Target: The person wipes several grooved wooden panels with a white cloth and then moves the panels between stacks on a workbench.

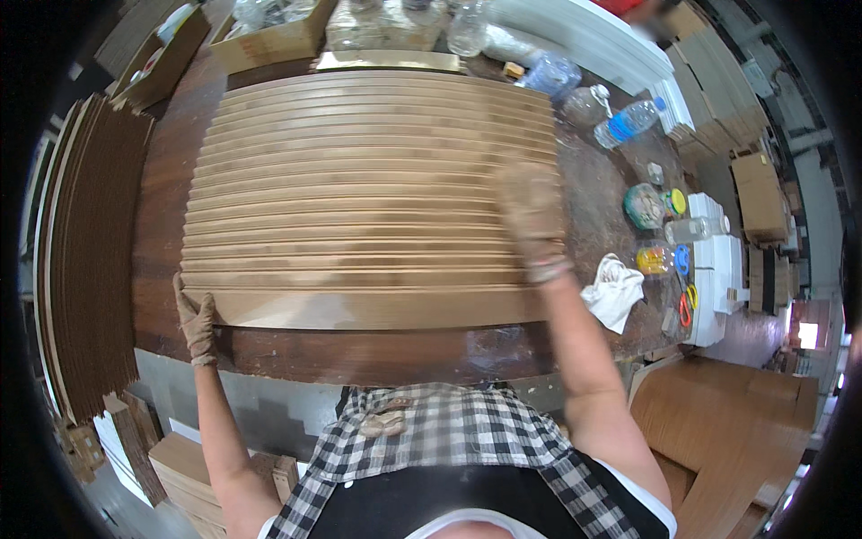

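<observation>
Long wood-coloured panels [377,202] lie in front of me, overlapping in a row of stepped edges with thin grooves between them. The nearest panel [390,310] shows a wide, shiny face. My left hand [196,322], in a tan work glove, touches the panels' near left corner with thumb and forefinger spread; whether it grips them is unclear. Over the right part of the panels is my right hand [531,202], gloved too. Motion blurs it, so its fingers and anything beneath the palm cannot be made out.
A white cloth [613,293], scissors [685,303], a water bottle [630,122] and several jars stand on the right of the brown table [283,354]. Stacked cardboard sheets [94,256] rise at the left. Open cartons [273,37] and white lengths [586,40] line the back.
</observation>
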A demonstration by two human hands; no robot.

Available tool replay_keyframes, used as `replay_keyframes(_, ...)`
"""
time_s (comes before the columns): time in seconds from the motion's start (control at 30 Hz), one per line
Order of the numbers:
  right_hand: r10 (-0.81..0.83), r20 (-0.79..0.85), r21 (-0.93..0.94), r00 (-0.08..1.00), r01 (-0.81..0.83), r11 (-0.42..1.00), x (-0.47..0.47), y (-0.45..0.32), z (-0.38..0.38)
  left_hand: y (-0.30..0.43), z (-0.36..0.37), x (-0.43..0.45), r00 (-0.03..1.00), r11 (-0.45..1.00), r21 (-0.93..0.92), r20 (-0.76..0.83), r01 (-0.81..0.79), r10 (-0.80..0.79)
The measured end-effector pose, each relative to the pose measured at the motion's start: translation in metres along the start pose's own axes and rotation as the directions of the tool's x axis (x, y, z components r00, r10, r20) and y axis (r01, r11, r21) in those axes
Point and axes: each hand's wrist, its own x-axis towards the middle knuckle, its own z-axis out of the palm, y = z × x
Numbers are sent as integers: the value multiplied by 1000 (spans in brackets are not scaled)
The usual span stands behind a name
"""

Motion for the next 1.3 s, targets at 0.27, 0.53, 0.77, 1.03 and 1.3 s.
replay_keyframes(0.27, 339, 104, -55, 935, -335, 941, -56, 54, -31, -13, -15, 4, 998, 998, -30, 39, 48, -46)
replay_keyframes(0.53, 505, 92, -36, 858, -504, 863, -53, 7, -39, -6, -26, 7, 999, 985, 168, -13, 31, -29)
replay_keyframes(0.77, 256, 132, 187, 957, -278, 942, 34, -194, 58, 24, -5, -13, 1000, 996, -86, -5, 6, -6)
replay_keyframes(1.03, 37, 244, 583, 969, -177, 793, 171, -430, 181, 31, 4, -9, 1000, 985, 171, 1, -6, 6)
replay_keyframes(1.3, -188, 175, 351, 966, 118, 929, 120, -338, 136, 26, 0, -10, 1000, 985, 173, 8, -27, 26)
